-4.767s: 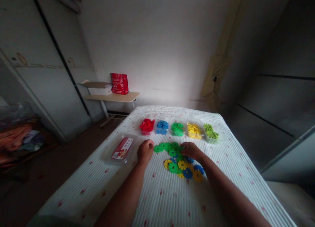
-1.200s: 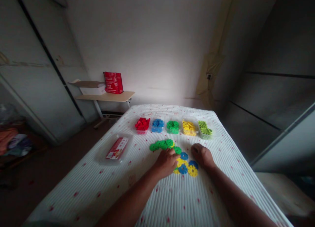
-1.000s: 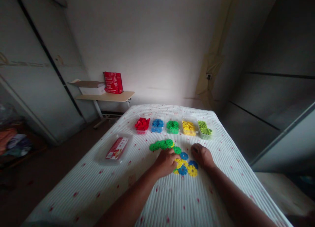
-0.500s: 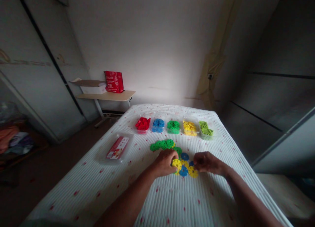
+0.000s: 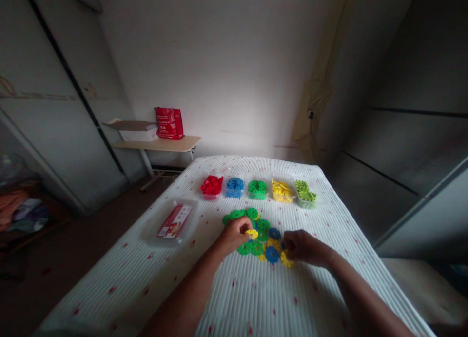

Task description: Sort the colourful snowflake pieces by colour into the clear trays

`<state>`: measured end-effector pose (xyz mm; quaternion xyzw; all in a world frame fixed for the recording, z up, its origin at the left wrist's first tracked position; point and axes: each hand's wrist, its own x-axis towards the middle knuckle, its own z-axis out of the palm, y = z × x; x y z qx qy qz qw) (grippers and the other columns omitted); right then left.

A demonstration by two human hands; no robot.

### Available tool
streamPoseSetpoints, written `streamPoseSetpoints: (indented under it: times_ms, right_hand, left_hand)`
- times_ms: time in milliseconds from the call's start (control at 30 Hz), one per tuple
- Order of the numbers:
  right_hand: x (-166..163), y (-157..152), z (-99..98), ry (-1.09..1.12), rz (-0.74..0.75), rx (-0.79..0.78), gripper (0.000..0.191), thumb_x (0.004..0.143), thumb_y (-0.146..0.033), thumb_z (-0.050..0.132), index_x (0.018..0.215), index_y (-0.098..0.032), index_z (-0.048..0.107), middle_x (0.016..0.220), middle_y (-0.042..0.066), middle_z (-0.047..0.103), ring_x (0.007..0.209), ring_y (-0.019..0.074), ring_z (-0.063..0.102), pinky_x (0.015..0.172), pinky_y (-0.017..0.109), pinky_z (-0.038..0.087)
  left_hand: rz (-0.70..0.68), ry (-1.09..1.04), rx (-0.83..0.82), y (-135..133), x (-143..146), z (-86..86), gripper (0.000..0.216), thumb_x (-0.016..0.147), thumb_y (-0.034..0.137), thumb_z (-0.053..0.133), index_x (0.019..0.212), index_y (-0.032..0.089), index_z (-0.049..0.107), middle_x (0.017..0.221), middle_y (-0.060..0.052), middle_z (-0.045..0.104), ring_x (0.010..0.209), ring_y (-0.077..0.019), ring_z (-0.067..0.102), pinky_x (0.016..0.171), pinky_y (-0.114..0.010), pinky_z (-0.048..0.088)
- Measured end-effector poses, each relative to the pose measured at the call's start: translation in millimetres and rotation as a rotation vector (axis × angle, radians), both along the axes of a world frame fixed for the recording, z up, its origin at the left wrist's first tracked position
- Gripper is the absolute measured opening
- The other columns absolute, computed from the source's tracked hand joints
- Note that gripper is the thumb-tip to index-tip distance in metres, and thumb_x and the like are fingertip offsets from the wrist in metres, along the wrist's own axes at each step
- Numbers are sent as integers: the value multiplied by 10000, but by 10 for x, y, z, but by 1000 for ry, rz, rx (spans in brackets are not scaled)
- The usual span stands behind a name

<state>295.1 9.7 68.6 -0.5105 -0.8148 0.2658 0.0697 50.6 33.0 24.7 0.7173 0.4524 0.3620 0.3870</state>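
Note:
A pile of flat, toothed plastic discs (image 5: 261, 237) in green, blue and yellow lies on the white ribbed cover of the bed (image 5: 256, 298). My left hand (image 5: 234, 232) is closed at the pile's left side and pinches a yellow disc (image 5: 252, 233) at its fingertips. My right hand (image 5: 302, 245) is curled at the pile's right edge, its fingertips on a yellow disc (image 5: 286, 260); its grip is hidden. A chain of green discs (image 5: 239, 213) lies just beyond my left hand.
A row of clear tubs holds sorted discs: red (image 5: 211, 186), blue (image 5: 234, 186), green (image 5: 257, 188), yellow (image 5: 281, 189) and light green (image 5: 306, 192). A clear lid with a red label (image 5: 173, 221) lies to the left. A side table (image 5: 161, 144) with a red bag (image 5: 168, 123) stands by the wall.
My left hand has lifted a yellow disc from the pile and drawn back to the left, uncovering green discs. My right hand moved down onto the pile's right edge.

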Motion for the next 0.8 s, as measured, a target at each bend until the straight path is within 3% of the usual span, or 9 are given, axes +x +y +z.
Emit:
streamPoseSetpoints:
  times_ms: [100,167,267,367,600,800]
  right_hand:
    - [-28,58,47,181,-4,-53,59,640,-152,540,616,-172,490,564,-50,463,521,70,402,450,174,264]
    - [-93,125,37,281,-51,0,58,674,-182,527,633,-172,486,563,-50,460,510,69,405,454,177,289]
    - [-251,232,-52,368,-137,106,68,696,-208,519,646,-174,487,562,-50,468,510,71,412,460,179,309]
    - [-415,280,-162,438,-189,104,46,708,-199,491,666,-179,490,552,-48,479,513,77,425,460,180,321]
    - [-532,215,-292,523,-77,101,46,712,-167,473,709,-164,518,612,-38,484,557,74,412,489,178,330]
    - [-551,197,-352,634,-75,7,74,750,-229,489,739,-166,526,619,-34,488,555,77,422,488,186,337]
  left_hand:
    - [-3,-44,-35,28,-15,-48,87,608,120,548,687,150,525,596,65,460,554,-64,404,520,-174,311]
    - [-4,-43,-49,28,-2,-62,96,607,120,549,696,150,531,596,64,467,553,-63,412,516,-173,315]
    - [24,-16,-52,18,34,-61,99,613,115,543,706,149,549,593,56,485,552,-65,430,509,-173,321]
    - [54,-22,-63,16,67,-51,140,612,94,537,737,147,573,614,43,524,561,-67,456,514,-169,343]
    - [82,18,-66,20,90,-54,370,602,66,566,960,144,620,690,23,583,600,-78,488,564,-186,395]
    - [79,112,44,2,80,-32,197,609,71,560,760,144,662,692,9,599,629,-92,499,575,-197,383]
